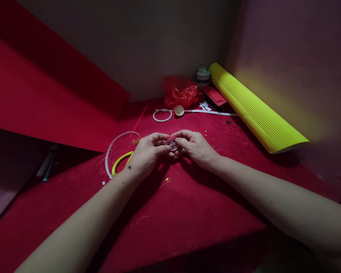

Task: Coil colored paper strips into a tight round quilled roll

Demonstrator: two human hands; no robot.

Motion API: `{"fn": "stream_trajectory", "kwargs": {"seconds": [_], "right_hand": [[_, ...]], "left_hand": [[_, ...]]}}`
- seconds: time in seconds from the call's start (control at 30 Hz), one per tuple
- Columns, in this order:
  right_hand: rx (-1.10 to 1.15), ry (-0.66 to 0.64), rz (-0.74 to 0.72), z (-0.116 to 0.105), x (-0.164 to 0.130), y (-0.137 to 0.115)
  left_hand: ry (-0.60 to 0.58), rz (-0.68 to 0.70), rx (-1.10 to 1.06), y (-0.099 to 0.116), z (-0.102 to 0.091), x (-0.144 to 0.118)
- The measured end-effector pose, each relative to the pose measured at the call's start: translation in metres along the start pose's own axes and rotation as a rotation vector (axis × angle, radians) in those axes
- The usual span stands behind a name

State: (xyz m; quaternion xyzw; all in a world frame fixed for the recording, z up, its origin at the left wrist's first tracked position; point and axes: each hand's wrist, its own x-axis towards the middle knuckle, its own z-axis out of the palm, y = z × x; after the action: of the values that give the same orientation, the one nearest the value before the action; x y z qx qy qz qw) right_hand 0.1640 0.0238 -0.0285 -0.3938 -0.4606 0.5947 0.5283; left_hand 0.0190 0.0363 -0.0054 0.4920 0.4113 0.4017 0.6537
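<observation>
My left hand (151, 151) and my right hand (193, 145) meet over the middle of the red table. Between their fingertips they hold a small round disc (172, 143) with a red rim and a dark, pale-patterned face. The thumbs press on its near side, and fingers cover part of its edge. Just left of my left wrist lies a glossy yellow loop (121, 161), partly hidden by the hand. A thin white strip (107, 157) curves around it.
A white ring (162, 115), a small round roll (179, 110) and a long white strip (210, 112) lie beyond my hands. Behind them are a red plastic bag (182, 95) and a lidded jar (203, 74). Corrugated sheets, red (45, 91) and yellow (252, 106), flank the table.
</observation>
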Motion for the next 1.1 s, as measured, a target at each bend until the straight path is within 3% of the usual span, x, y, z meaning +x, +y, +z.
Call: {"fn": "stream_trajectory", "kwargs": {"seconds": [0.27, 0.53, 0.87, 1.1], "right_hand": [[-0.225, 0.028, -0.038, 0.0002, -0.0009, -0.0036], [-0.120, -0.014, 0.009, 0.0017, -0.0011, -0.0013], [-0.278, -0.029, -0.055, 0.0002, -0.0002, 0.0024], [-0.203, -0.038, -0.045, 0.0000, 0.0010, 0.0025]], "left_hand": [[-0.005, -0.011, 0.016, 0.0008, 0.0032, -0.0011], [0.014, -0.003, 0.074, -0.0008, -0.0021, 0.0011], [0.014, -0.012, 0.126, -0.0001, -0.0020, 0.0019], [0.038, 0.028, 0.129, -0.0003, -0.0033, 0.0016]]}}
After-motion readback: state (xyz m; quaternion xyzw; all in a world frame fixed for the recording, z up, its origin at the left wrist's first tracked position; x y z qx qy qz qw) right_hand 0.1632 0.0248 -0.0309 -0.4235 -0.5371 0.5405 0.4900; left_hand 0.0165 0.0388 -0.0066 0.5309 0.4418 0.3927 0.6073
